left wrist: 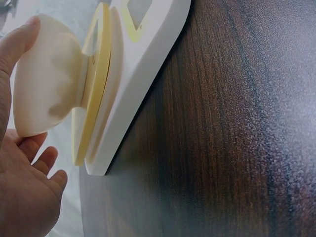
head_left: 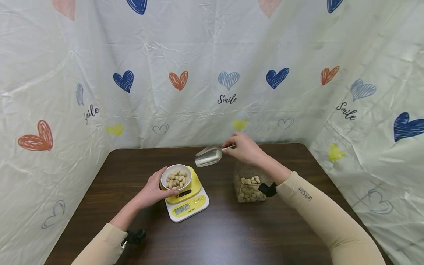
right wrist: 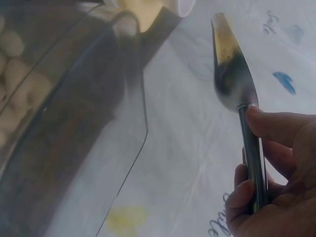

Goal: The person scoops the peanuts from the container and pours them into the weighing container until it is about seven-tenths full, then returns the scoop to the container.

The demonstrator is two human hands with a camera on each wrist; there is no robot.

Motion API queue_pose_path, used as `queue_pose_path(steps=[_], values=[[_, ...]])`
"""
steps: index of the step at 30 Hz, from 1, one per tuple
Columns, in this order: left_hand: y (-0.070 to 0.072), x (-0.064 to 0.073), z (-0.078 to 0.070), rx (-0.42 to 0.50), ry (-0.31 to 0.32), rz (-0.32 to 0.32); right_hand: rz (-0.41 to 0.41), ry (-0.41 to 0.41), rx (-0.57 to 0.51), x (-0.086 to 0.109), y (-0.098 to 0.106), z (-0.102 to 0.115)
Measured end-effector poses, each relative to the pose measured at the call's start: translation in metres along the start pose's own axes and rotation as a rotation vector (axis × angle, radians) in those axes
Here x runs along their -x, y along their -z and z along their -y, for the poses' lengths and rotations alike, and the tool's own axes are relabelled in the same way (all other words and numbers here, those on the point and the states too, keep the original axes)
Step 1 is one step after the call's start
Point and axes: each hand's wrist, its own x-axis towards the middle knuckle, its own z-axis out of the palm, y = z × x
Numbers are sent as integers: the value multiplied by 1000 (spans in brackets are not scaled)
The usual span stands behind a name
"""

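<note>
A white bowl (head_left: pixel 172 185) of peanuts (head_left: pixel 177 180) sits on the yellow top of a white kitchen scale (head_left: pixel 188 209). My left hand (head_left: pixel 153 189) holds the bowl from its left side, thumb at the near rim and fingers at the far side. In the left wrist view, the thumb and fingertips touch the bowl's wall (left wrist: pixel 47 74). Raised above the table, my right hand (head_left: pixel 244 148) grips a metal scoop (head_left: pixel 209 156) by its handle (right wrist: pixel 253 163). The scoop points left toward the bowl, and no peanuts show in it.
Under my right forearm stands a clear plastic container (head_left: pixel 237 184) partly filled with peanuts, its back right hidden by the arm. Everything rests on a dark wooden table (head_left: pixel 232 235). A white curtain with hearts (head_left: pixel 198 121) hangs behind and along both sides.
</note>
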Motion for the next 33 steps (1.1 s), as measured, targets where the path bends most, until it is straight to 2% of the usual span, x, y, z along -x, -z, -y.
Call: queue_pose_path(steps=[9,20,33], values=[[-1,2,1,5,0,-1,-12,-43,1,20,19,-17],[-1,2,-2,6,2,-6,-65,-63,25,46,47,-33],[-2,1,-1,10,-1,-5,-139,-55,117,82,70,-55]])
